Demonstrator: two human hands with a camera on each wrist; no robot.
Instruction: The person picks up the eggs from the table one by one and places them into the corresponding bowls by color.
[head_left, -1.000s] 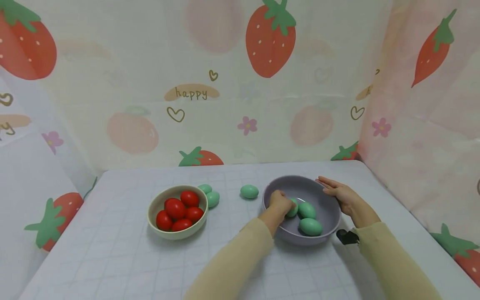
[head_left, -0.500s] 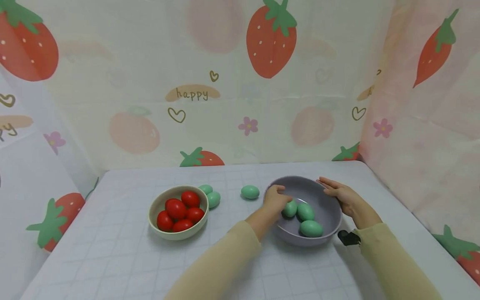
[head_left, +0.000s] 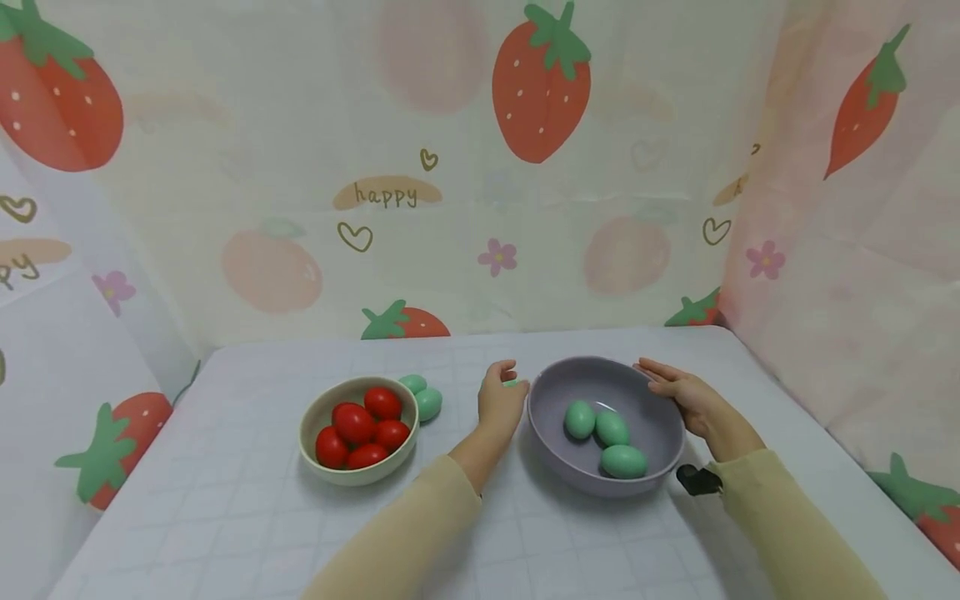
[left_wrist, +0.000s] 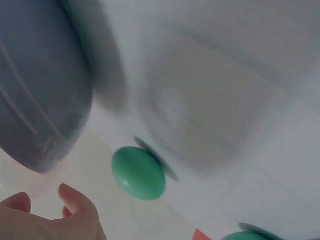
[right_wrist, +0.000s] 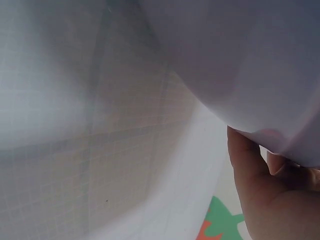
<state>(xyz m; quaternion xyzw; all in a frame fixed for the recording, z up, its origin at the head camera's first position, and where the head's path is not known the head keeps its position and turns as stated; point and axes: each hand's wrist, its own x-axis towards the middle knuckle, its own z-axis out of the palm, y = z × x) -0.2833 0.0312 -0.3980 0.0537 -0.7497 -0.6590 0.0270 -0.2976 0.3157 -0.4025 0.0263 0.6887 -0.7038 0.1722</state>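
Note:
My left hand (head_left: pixel 501 410), fingers loosely bent and holding nothing, is just left of the purple-grey bowl (head_left: pixel 551 458). A green egg (left_wrist: pixel 138 172) lies on the table close to it; in the head view the hand hides most of that egg. Inside the bowl are three green eggs, among them one at the front (head_left: pixel 624 462). My right hand (head_left: pixel 693 404) rests against the bowl's right side with straight fingers. In the right wrist view, the thumb (right_wrist: pixel 245 155) touches the bowl's outer wall.
To the left stands a cream bowl (head_left: pixel 315 462) with several red eggs (head_left: pixel 353 423). Behind its right rim lie two green eggs (head_left: pixel 428 404). The white table (head_left: pixel 225 517) is backed by a strawberry-print cloth (head_left: pixel 465 292).
My left hand has left the green egg inside the purple-grey bowl and moved left, out over the rim, to the egg beside it. My right hand has stayed at the bowl's side.

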